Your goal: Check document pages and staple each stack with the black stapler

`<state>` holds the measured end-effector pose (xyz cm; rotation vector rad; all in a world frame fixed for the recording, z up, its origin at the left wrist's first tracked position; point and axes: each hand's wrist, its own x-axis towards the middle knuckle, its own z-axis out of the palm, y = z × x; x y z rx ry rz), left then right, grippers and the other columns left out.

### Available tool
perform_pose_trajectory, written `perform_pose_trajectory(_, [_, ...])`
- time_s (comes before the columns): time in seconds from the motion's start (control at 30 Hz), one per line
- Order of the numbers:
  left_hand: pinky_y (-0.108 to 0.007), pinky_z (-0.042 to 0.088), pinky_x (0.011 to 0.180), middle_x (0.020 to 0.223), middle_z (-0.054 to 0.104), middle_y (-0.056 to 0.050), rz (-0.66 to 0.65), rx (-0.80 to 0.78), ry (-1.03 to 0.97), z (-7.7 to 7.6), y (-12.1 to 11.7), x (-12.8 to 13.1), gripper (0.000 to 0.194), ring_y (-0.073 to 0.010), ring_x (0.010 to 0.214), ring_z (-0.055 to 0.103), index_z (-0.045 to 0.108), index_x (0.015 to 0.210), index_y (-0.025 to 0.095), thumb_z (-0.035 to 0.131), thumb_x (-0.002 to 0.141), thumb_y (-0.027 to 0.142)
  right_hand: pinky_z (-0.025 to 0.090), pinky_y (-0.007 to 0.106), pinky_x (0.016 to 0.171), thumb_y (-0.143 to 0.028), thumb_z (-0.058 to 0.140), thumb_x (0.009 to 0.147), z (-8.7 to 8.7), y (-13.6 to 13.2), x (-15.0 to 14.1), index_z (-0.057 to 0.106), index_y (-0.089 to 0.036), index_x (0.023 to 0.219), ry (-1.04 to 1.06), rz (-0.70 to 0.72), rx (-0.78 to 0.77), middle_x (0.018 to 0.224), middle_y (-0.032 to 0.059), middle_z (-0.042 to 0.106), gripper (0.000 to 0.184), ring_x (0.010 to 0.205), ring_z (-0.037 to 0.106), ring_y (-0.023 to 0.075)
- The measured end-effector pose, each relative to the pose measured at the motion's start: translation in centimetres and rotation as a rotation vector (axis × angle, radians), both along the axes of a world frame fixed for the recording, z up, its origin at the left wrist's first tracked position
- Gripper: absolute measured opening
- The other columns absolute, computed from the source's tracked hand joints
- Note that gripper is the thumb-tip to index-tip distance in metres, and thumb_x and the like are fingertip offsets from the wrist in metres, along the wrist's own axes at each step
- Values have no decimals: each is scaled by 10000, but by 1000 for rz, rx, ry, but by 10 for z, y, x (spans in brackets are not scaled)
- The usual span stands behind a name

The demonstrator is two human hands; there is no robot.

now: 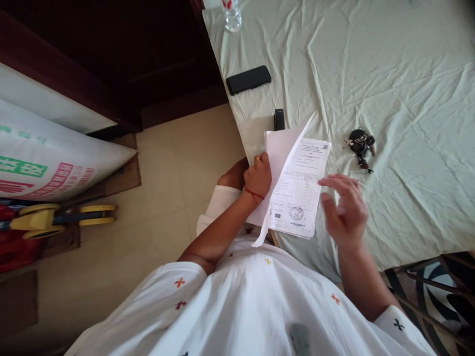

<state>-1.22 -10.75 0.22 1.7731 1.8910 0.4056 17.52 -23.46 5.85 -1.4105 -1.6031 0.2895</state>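
A stack of printed papers (300, 185) lies near the table's edge in front of me, its top sheet showing small text, a round stamp and a barcode. Several turned sheets (284, 148) curve up along the left side. My left hand (259, 174), with a red string on the wrist, is curled closed on the left part of the papers; its fingertips are hidden. Just off the stack's right edge is my right hand (347, 207). Its thumb and fingers are apart, with nothing held, and the index fingertip is close to or touching the paper edge.
Beyond the papers, a small black object (279, 118) and a black phone-like slab (248, 80) lie on the wrinkled tablecloth (401, 89). Keys (360, 143) rest at right; a clear bottle (233, 17) stands far back. A printed sack (55, 158) and yellow wheels (37, 222) are on the left.
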Motion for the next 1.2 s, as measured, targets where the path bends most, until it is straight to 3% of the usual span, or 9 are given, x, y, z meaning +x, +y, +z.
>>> perform_pose_trajectory(0.13, [-390,438,866,1299,636,-217,-18,23,74,-9,-2,3,412,-247,950,672,610,1331,126,283,1101,228,328,559,1302,-421,617,1064,51,11,-46,688,-321,1402,-278,556,196,1367,32,754,359,1452,556,284])
perform_pose_trajectory(0.23, [-385,424,865,1252,659,-211,11,23,41,-8,-3,3,322,-244,939,659,611,1283,128,394,1094,273,69,604,1375,-505,553,1096,61,19,-67,757,-308,1291,-398,716,129,1295,4,787,345,1514,499,281])
perform_pose_trajectory(0.3, [-381,427,837,1237,676,-200,-30,12,99,-6,-1,-1,293,-255,928,670,599,1280,138,423,1080,260,41,640,1364,-473,526,1112,55,22,-67,774,-260,1249,-465,634,-27,1265,40,797,355,1507,503,304])
perform_pose_trajectory(0.4, [-375,432,802,1174,696,-179,-114,15,142,-7,6,-14,290,-270,936,686,578,1232,136,338,1084,204,176,734,1297,-381,517,1111,32,24,-42,752,-201,1289,-588,394,-330,1282,108,787,345,1439,553,371])
perform_pose_trajectory(0.53, [-334,409,777,911,633,-71,-83,115,-166,-17,10,-33,110,-227,849,633,489,982,210,428,1071,226,383,722,1177,-329,524,1072,-9,15,11,749,-185,1282,-657,171,-604,1288,156,772,340,1333,611,399])
perform_pose_trajectory(0.67, [-311,366,743,753,487,-2,-88,201,-527,-24,3,-45,189,-178,716,481,404,870,239,488,1039,241,533,579,1062,-413,523,1055,-40,0,45,740,-212,1288,-463,104,-578,1355,137,730,376,1221,653,348])
perform_pose_trajectory(0.83, [-310,389,775,793,498,-12,-118,166,-779,-15,-8,-48,383,-176,764,448,521,919,229,583,996,600,544,586,1034,-578,609,987,-62,4,51,642,-206,1427,-164,-123,-482,1358,179,688,577,1188,666,343])
perform_pose_trajectory(1.0, [-302,442,851,871,520,-18,-61,71,-1017,-11,-12,-40,508,-165,826,475,551,944,228,624,929,731,595,462,859,-625,652,960,-63,23,53,635,-235,1381,146,-202,-505,1141,112,749,574,962,695,271])
perform_pose_trajectory(1.2, [-321,505,933,907,580,-13,210,-122,-1289,-16,-8,-29,449,-166,901,573,531,954,227,789,809,565,609,408,762,-723,650,936,-57,14,36,728,-256,1196,540,-131,-629,1010,69,777,541,873,714,262])
